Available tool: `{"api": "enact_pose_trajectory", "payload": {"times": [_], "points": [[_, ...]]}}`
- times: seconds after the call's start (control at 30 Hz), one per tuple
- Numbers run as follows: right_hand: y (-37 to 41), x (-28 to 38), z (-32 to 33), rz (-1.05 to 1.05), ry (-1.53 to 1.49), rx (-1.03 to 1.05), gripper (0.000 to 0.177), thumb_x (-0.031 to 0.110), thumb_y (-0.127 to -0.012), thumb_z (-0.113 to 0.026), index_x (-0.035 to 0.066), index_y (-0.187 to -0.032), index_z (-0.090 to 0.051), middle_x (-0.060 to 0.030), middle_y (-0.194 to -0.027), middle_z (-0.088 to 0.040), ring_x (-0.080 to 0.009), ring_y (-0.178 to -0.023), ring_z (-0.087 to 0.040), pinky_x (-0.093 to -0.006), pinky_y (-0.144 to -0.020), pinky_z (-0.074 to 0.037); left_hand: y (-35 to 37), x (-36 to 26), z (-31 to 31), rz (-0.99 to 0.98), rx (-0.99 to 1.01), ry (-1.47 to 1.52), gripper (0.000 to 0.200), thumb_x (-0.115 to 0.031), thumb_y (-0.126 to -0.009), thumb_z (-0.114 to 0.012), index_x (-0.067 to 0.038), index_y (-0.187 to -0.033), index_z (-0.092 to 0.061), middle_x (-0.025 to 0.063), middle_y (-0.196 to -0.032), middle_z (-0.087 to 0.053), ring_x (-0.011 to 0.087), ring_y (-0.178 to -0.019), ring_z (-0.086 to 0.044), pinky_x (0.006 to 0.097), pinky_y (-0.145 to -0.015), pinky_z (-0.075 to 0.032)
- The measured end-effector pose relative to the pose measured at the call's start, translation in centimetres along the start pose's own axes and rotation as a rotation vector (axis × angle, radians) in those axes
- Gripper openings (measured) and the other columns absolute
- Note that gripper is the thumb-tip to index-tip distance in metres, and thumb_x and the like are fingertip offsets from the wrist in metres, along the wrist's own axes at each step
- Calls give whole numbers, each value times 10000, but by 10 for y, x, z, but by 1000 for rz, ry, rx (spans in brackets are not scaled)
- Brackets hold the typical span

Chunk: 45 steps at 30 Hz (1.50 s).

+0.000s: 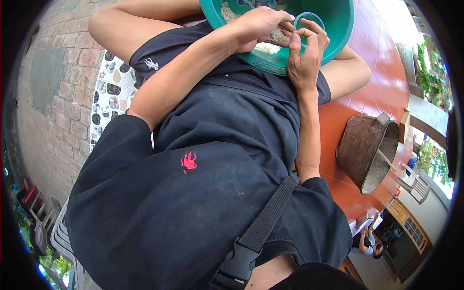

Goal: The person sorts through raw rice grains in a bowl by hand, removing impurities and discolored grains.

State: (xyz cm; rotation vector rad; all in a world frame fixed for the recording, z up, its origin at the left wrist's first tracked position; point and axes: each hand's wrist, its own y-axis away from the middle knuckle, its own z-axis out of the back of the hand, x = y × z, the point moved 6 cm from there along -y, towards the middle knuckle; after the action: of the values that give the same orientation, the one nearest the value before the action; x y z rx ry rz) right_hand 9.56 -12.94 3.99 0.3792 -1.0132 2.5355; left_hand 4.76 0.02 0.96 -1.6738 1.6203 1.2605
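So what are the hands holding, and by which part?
Cannot tell: the left hand and right hand meet, fingers pinched, over grain in the basin; anything between them is hidden.

round green plastic basin (338,26) on the lap | left hand (261,26) and right hand (307,50) side by side inside its near rim, over pale grain (227,10) | rusty metal bucket (367,150) on its side on red tiled floor (379,72), right, well apart | brick paving (53,72) left

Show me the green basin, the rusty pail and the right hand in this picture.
green basin (340,26): head view, on its bare inner wall at the right.
rusty pail (357,145): head view, on its outer side wall.
right hand (305,60): head view, on the middle of the hand.
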Motion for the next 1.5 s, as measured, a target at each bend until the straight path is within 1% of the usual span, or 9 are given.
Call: {"api": "enact_pose_trajectory", "payload": {"times": [0.17,0.4,0.5,0.57,0.7,0.9,1.0,1.07,1.5], "points": [[8,-22,20,-319,-16,-398,187,112,-979,-641,-21,-1108,-668,-194,-1329,-524,-332,-1259,-459,-431,-1032,-407,0,-1,-3,75,61,47,429,-267,-1060,-541,124,-1169,-679,238,-1094,-747,275,-972,-762,308,-899,-624],[4,-12,16,-155,94,-234,93,137,-986,-682,95,-1032,-750,-112,-1254,-602,-305,-1187,-503,-406,-984,-438,-8,2,5,66,68,60,466,-326,-1072,-534,101,-1198,-670,223,-1116,-738,262,-1033,-742,341,-938,-612],[3,-8,14,-90,51,-208,90,151,-971,-715,116,-1034,-769,-82,-1217,-634,-287,-1133,-530,-390,-951,-461,-14,17,3,285,107,302,472,-353,-1096,-478,80,-1260,-572,207,-1240,-678,294,-1014,-721,370,-880,-619],[0,-1,10,-60,46,-188,105,165,-956,-735,129,-1042,-782,-70,-1210,-640,-276,-1119,-538,-380,-932,-473,-15,14,8,178,-32,320,384,-310,-1098,-484,45,-1117,-630,129,-1011,-705,232,-902,-715,375,-849,-623],[0,0,6,4,70,-141,175,209,-907,-791,164,-1075,-812,-35,-1187,-661,-255,-1101,-556,-363,-893,-502,-17,17,9,132,59,325,367,-305,-1099,-485,25,-1083,-645,114,-979,-700,217,-882,-711,359,-835,-620],[-1,4,6,58,103,-130,153,168,-878,-801,138,-1028,-818,-35,-1135,-691,-255,-1068,-600,-369,-873,-517,-18,21,9,162,74,238,369,-310,-1108,-467,11,-1111,-649,92,-1037,-704,198,-911,-708,340,-836,-616],[-2,6,8,59,97,-126,118,140,-857,-806,115,-972,-809,-33,-1120,-695,-254,-1052,-613,-368,-871,-518,-18,25,10,185,65,291,378,-317,-1061,-546,23,-1042,-711,156,-1003,-748,272,-906,-738,389,-822,-617],[-1,5,8,45,98,-131,108,135,-848,-808,105,-951,-800,-34,-1114,-694,-255,-1051,-614,-369,-870,-519,-9,13,14,28,-17,-88,451,-355,-1077,-533,54,-1184,-690,168,-1120,-729,235,-1047,-723,375,-949,-600],[-3,18,10,91,176,-44,181,96,-824,-768,105,-1001,-730,-41,-1175,-633,-277,-1122,-592,-422,-903,-479,-1,7,1,120,24,22,377,-349,-1076,-538,-16,-1120,-708,78,-1069,-724,161,-982,-701,364,-887,-579]]}}
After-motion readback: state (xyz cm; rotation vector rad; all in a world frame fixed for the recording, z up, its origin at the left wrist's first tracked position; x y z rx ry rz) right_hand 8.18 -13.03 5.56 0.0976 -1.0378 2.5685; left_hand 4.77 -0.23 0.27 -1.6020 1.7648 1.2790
